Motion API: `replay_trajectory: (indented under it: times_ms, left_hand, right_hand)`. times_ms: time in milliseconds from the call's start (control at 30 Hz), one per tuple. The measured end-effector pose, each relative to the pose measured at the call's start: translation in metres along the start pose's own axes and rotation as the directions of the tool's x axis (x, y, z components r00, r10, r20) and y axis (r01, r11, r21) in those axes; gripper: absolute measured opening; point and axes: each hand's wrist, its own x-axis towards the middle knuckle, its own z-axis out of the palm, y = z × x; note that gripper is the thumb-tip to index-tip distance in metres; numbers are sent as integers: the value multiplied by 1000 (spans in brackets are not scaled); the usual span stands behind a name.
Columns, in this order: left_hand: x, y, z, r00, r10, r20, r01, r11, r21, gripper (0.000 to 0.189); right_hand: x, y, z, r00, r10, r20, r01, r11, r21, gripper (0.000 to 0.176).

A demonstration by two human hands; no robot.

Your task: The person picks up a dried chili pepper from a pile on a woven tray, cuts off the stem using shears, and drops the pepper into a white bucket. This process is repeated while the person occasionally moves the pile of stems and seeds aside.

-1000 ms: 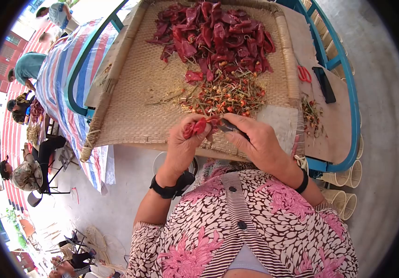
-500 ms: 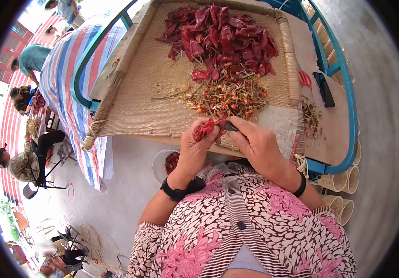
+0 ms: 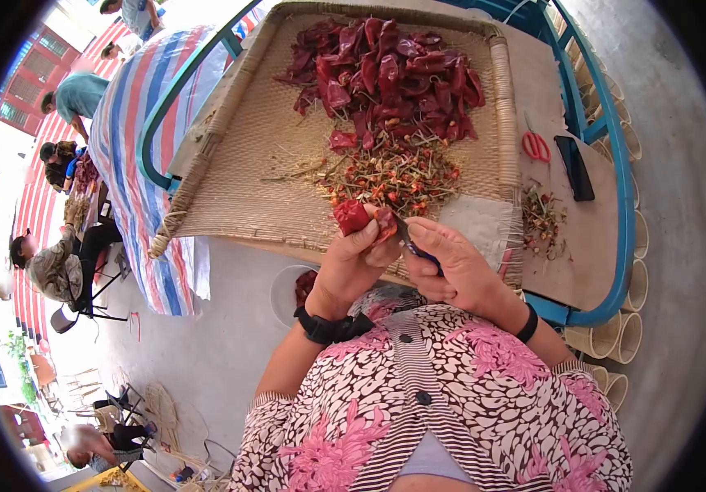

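My left hand (image 3: 356, 259) is closed round a dried red pepper (image 3: 351, 216), whose opened, wrinkled end points toward my other hand. In my right hand (image 3: 454, 264) is a small dark knife (image 3: 420, 251), its tip at the pepper's end. Both hands are over the near edge of a woven tray (image 3: 246, 164). Beyond them lies a pile of stems and orange-red bits (image 3: 402, 176), and behind that a heap of dark red peppers (image 3: 386, 74).
Red-handled scissors (image 3: 536, 147) and a black phone (image 3: 574, 168) lie right of the tray, inside a blue metal rail (image 3: 625, 205). A bowl (image 3: 285, 293) with red pieces is below the tray. Several people are at the left, one seated (image 3: 57, 266).
The pepper is turned so more of its red body shows above my left hand. My right hand has shifted slightly, showing more of the knife. The whole view has shifted a little.
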Motion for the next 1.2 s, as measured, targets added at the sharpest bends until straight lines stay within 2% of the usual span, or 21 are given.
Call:
replay_trajectory:
  times_ms: [100, 133, 200, 233, 333, 467, 500, 600, 633, 667, 733, 833, 967, 1000, 1067, 1133, 1200]
  left_hand:
    - [1, -4, 4, 999, -50, -3, 48, 984, -171, 16]
    - [3, -7, 4, 995, -58, 86, 72, 984, -165, 17]
    - [8, -14, 3, 963, -74, 257, 115, 982, -147, 19]
    - [9, -16, 7, 967, -57, 250, 87, 990, -108, 24]
    - [3, -13, 11, 989, 38, 144, -19, 991, -132, 14]
    - [-12, -5, 2, 995, 62, 80, -64, 998, 21, 19]
    - [-21, -4, -2, 998, 63, -6, -63, 998, 29, 16]
    - [-69, 9, -13, 957, 208, -202, -149, 951, 271, 14]
    - [-89, 18, -23, 932, 245, -268, -115, 899, 423, 14]
    - [-109, 36, -48, 887, 216, -408, 19, 866, 499, 16]
    - [-138, 48, -76, 777, 211, -593, 328, 669, 667, 16]
    - [-186, 35, -196, 531, 236, -814, 666, 478, 573, 20]
    - [-221, -3, -326, 420, 244, -874, 751, 448, 486, 37]
    - [-226, -11, -346, 396, 257, -881, 772, 426, 472, 43]
    - [-222, -20, -355, 325, 381, -866, 777, 415, 474, 52]
    - [-222, -29, -363, 289, 472, -833, 831, 308, 463, 59]
    - [-230, -28, -393, 309, 548, -777, 902, 91, 423, 62]
  right_hand:
    - [0, -4, -5, 990, 45, 136, -65, 988, 139, 23]
    - [-1, -5, -6, 982, 52, 184, -87, 978, 188, 25]
    - [-3, -15, -8, 989, -27, 147, -8, 973, 230, 27]
    - [-4, -20, -10, 990, -64, 128, 31, 968, 251, 28]
    - [-4, -24, -24, 986, -63, 155, 12, 952, 306, 31]
    - [7, -22, -30, 996, 70, -51, -41, 901, 432, 37]
    - [8, -20, -42, 991, 132, -3, -112, 851, 513, 36]
    - [10, -18, -67, 960, 258, 113, -261, 663, 702, 41]
    - [11, -12, -88, 958, 231, 171, -283, 653, 703, 37]
    - [21, -9, -84, 966, 235, 111, -240, 645, 726, 36]
    - [16, -13, -73, 969, 248, -6, -159, 640, 751, 37]
    - [19, -5, -77, 978, 207, -3, -148, 709, 690, 39]
    - [18, -6, -64, 981, 177, -84, -89, 784, 614, 41]
    - [17, -9, -63, 981, 166, -102, -75, 804, 590, 41]
    - [16, -10, -61, 985, 134, -104, -56, 835, 547, 41]
    - [10, -11, -57, 984, 109, -145, -21, 862, 506, 40]
    - [8, -8, -58, 981, 93, -172, -7, 897, 443, 40]
